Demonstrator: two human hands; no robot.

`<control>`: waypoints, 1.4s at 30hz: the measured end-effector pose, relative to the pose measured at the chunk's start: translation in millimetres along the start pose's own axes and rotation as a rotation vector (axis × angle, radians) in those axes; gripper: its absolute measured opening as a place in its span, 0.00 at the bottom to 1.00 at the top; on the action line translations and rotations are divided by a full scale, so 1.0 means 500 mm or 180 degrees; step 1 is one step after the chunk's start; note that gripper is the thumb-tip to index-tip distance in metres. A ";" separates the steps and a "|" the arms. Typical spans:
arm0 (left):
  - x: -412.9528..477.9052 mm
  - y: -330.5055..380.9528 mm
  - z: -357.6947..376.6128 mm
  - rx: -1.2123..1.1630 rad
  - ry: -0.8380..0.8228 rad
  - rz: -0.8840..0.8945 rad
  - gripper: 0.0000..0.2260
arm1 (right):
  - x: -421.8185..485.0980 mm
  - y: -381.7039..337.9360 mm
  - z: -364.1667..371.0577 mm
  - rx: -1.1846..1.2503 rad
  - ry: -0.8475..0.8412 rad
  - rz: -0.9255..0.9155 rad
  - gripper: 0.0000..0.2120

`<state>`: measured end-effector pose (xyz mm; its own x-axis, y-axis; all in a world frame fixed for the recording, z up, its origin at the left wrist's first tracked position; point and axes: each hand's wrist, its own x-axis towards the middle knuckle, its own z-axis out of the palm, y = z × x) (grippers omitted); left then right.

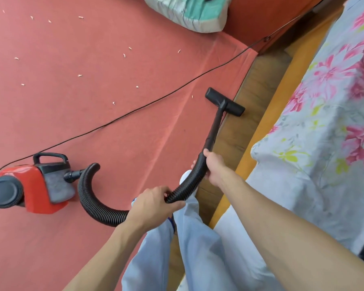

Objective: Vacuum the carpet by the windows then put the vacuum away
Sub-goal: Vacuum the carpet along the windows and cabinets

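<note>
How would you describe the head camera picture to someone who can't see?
A person grips a black vacuum hose with the left hand and right hand, its nozzle at the edge of the red carpet. The red vacuum sits to the left, with pale scraps scattered beyond its cord.

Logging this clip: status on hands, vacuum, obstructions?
Left hand and right hand both grip the hose. Nozzle at edge of carpet, scraps unvacuumed. Power cord lies across the carpet.

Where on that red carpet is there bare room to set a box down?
Bare carpet lies between the power cord, the hose and the floor nozzle. Beyond the cord, pale scraps dot it. Beside the bed it is crowded: nozzle, legs.
</note>
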<state>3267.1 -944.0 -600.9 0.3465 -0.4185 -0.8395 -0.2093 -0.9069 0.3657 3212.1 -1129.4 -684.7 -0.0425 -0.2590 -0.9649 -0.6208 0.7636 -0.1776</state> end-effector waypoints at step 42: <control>-0.060 -0.013 -0.167 0.0137 -0.1112 0.0642 0.20 | -0.151 0.033 -0.033 -0.0568 -0.0563 -0.0166 0.12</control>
<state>3334.6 -929.5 -544.3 -0.0355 -0.5394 -0.8413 -0.2819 -0.8022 0.5263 3192.1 -1106.7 -611.5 0.1209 -0.1758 -0.9770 -0.7477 0.6313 -0.2061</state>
